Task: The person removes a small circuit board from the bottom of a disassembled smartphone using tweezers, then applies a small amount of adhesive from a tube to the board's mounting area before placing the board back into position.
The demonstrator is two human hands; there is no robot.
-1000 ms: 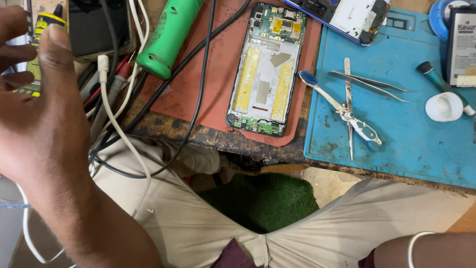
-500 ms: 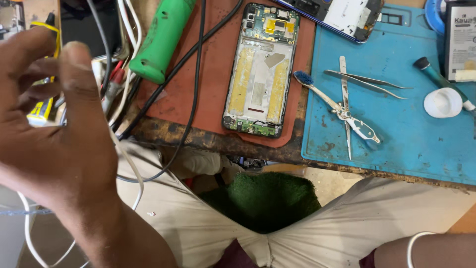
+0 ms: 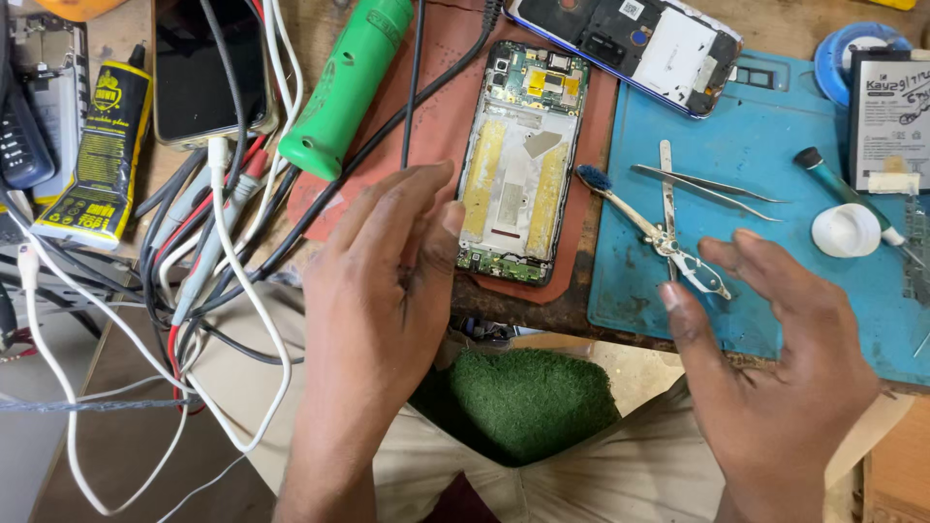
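An opened phone frame (image 3: 521, 160) with bare circuit boards lies upright on a brown-red mat (image 3: 441, 116). My left hand (image 3: 373, 291) is open, fingers spread, its thumb tip just left of the frame's lower half, holding nothing. My right hand (image 3: 775, 373) is open too, palm turned inward, hovering over the front edge of a blue work mat (image 3: 765, 320). Its fingertips are close to metal tweezers (image 3: 678, 247) and a small brush (image 3: 605, 189) lying on that mat.
A green tool handle (image 3: 349, 82), a dark phone (image 3: 203, 68), a yellow glue tube (image 3: 102, 145) and tangled cables (image 3: 218, 252) lie at the left. A phone back cover (image 3: 630, 44), a battery (image 3: 886, 116), a white cap (image 3: 845, 230) and a green-tipped tool (image 3: 838, 189) sit at the right.
My left hand has swung from the far left, near the glue tube, to the phone frame. My right hand has come into view over the blue mat.
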